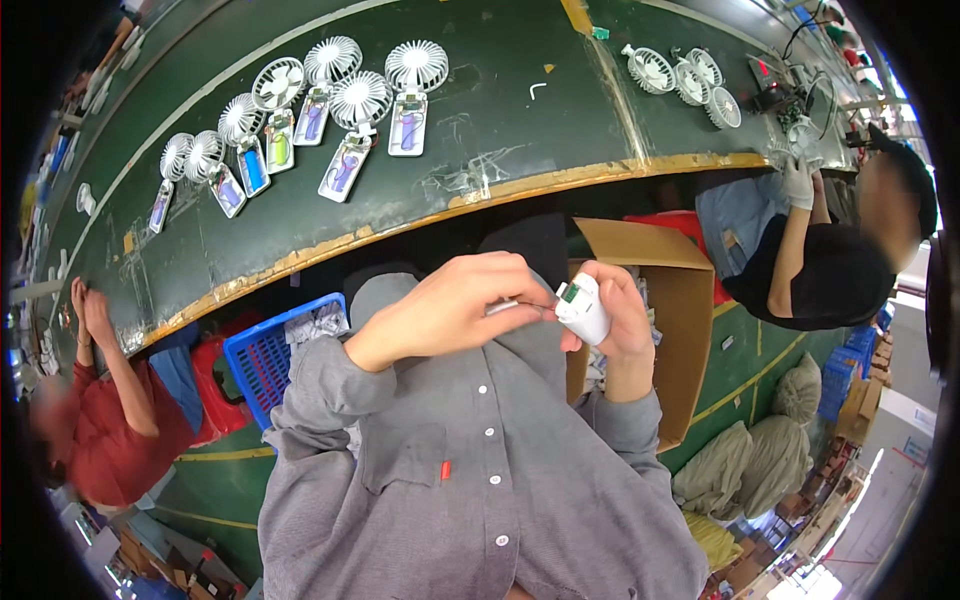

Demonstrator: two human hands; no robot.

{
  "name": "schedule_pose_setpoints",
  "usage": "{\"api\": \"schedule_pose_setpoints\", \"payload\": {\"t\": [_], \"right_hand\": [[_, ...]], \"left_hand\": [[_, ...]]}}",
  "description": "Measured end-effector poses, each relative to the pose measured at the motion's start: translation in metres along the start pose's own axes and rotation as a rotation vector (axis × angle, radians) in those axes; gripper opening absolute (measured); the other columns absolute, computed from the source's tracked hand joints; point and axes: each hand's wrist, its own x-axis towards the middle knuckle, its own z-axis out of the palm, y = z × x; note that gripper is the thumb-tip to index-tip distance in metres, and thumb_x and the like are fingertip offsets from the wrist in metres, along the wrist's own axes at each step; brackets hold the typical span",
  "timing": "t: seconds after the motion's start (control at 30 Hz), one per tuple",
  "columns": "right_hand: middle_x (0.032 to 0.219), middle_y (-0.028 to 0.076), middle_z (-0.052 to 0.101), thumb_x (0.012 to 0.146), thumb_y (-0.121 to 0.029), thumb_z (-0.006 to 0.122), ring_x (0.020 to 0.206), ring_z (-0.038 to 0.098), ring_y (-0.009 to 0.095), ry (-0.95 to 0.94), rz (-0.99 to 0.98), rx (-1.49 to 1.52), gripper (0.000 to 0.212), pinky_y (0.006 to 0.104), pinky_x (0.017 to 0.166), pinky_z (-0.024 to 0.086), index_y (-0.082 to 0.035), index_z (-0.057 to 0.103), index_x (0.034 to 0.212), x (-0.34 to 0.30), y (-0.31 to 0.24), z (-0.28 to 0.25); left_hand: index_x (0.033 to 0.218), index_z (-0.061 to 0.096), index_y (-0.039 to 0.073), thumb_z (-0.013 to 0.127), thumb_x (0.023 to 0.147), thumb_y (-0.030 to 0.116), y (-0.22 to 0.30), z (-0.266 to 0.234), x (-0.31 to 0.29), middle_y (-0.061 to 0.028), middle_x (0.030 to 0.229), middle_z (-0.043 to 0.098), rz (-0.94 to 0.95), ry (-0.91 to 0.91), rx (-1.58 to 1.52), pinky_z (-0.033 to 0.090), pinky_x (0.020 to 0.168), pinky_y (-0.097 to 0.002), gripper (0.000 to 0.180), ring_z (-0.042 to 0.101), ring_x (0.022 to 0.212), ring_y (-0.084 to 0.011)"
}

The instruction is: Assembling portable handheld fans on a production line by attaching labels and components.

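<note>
My right hand [627, 318] is closed around a white plastic handle housing [588, 318], held above my lap. A small green circuit board [572, 292] shows at the housing's upper left end. My left hand [455, 308] is closed in a pinch, its fingertips beside that end. Something thin and partly pale sits between those fingers, too small and covered to name. On the green workbench [540, 135] beyond my hands lie several white handheld fans [408, 125] with opened handles, showing purple, blue or yellow-green battery cells.
An open cardboard box [690, 350] stands close to my right, a blue plastic basket [262, 365] to my left. Several fan heads [690, 82] lie at the bench's far right. Co-workers sit on both sides, one in red [135, 430], one in black [810, 270].
</note>
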Motion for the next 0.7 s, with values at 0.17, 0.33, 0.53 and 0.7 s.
{"api": "schedule_pose_setpoints", "payload": {"t": [0.17, 0.33, 0.53, 0.7], "right_hand": [[0.077, 0.025, 0.066, 0.097, -0.038, 0.053, 0.053, 0.067, 0.027, 0.080, -0.017, 0.173, 0.046, 0.0324, 0.042, 0.055, 0.007, 0.051, 0.105, -0.008, 0.026, 0.002], [0.069, 0.028, 0.064, 0.095, -0.041, 0.054, 0.041, 0.061, 0.024, -0.074, -0.040, 0.290, 0.048, 0.0277, 0.035, 0.048, 0.007, 0.051, 0.094, -0.003, 0.039, -0.013], [0.079, 0.023, 0.064, 0.096, -0.039, 0.055, 0.061, 0.069, 0.029, -0.084, -0.013, 0.209, 0.047, 0.0338, 0.043, 0.056, 0.008, 0.050, 0.097, 0.002, 0.036, -0.008], [0.085, 0.022, 0.065, 0.094, -0.036, 0.058, 0.070, 0.070, 0.034, -0.157, -0.004, 0.204, 0.043, 0.0422, 0.054, 0.059, 0.006, 0.053, 0.099, -0.009, 0.036, -0.020]], "left_hand": [[0.090, 0.067, 0.001, 0.068, 0.081, 0.003, -0.011, -0.002, -0.005, -0.0093, 0.083, 0.062, -0.063, 0.083, 0.065, 0.048, 0.064, -0.0320, 0.009, 0.061, 0.075, -0.0231], [0.089, 0.067, -0.001, 0.068, 0.081, 0.001, -0.027, -0.006, -0.012, -0.0100, 0.083, 0.063, -0.135, 0.238, 0.067, 0.049, 0.064, -0.0299, 0.008, 0.062, 0.074, -0.0203], [0.120, 0.056, 0.004, 0.069, 0.074, 0.003, -0.015, 0.015, 0.000, -0.0159, 0.114, 0.060, 0.026, 0.197, 0.052, 0.049, 0.089, -0.0377, 0.047, 0.060, 0.106, -0.0323], [0.116, 0.060, 0.002, 0.063, 0.078, -0.004, -0.020, 0.025, 0.009, -0.0134, 0.105, 0.066, -0.201, 0.001, -0.140, 0.053, 0.081, -0.0376, 0.039, 0.066, 0.093, -0.0284]]}}
